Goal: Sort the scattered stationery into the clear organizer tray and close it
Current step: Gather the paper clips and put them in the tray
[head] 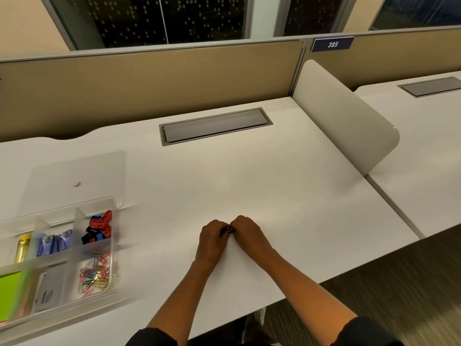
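Clear plastic tray (113, 222) on smooth matt desk (249, 186).

Evenly lit from overhead, warm and soft. Faint shadows under the hands (232, 236) on the pale surface (274, 196). Motion blur smearing the organizer tray (109, 278) at left; wide-angle bending at edges.

On the counter (249, 176) the organizer tray (113, 245) sits far to the left, its lid (74, 176) standing open behind it. Inside, the binder clips (98, 227) fill the rear right compartment, with the paper clips (96, 273) in the one in front of it. Both hands meet near the counter's middle front, left hand (212, 238) touching right hand (249, 233), a small dark item (226, 231) between their fingers. A cable hatch (215, 126) lies behind them, and a divider panel (344, 118) stands to the right.
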Demonstrator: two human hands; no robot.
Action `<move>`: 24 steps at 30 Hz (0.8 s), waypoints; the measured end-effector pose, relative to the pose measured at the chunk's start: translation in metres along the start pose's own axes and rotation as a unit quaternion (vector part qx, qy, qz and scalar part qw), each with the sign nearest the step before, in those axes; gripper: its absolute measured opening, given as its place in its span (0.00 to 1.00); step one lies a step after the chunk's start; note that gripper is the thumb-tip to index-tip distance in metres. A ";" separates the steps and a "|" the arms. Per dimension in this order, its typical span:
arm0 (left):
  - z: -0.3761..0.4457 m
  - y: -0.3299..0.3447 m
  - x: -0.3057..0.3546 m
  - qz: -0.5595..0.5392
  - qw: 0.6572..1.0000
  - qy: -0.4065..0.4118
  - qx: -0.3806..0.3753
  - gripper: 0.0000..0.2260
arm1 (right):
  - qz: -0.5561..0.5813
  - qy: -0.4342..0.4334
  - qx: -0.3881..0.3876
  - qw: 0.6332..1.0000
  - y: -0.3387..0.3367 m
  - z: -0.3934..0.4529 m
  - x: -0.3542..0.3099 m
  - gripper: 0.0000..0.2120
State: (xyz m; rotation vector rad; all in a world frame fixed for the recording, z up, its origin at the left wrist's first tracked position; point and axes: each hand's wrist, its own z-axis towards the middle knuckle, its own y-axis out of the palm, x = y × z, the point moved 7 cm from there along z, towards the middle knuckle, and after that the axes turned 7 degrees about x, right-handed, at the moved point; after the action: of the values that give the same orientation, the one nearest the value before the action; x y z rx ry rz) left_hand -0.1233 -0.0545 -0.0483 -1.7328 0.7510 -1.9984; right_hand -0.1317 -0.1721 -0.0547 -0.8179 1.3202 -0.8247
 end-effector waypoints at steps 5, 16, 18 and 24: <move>0.001 -0.001 -0.009 -0.016 0.999 -0.042 0.001 0.03 | 0.097 0.069 0.021 0.993 -0.008 0.003 0.006 0.09; -0.004 -0.043 -0.040 -0.140 0.969 -0.190 0.070 0.04 | 0.379 0.285 0.054 0.879 -0.002 -0.002 0.010 0.06; -0.004 -0.059 -0.046 -0.173 0.957 -0.211 0.096 0.04 | 0.444 0.310 0.045 0.840 0.001 0.001 0.005 0.04; -0.010 -0.110 -0.062 -0.233 0.933 -0.228 0.155 0.03 | 0.566 0.280 -0.009 0.775 0.014 0.023 -0.052 0.06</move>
State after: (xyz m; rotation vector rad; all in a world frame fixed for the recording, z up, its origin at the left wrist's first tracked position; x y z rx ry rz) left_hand -0.1177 0.0707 -0.0288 -2.1877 -0.1393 -1.7318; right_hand -0.1113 -0.1190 -0.0408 0.3443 1.9853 -0.0332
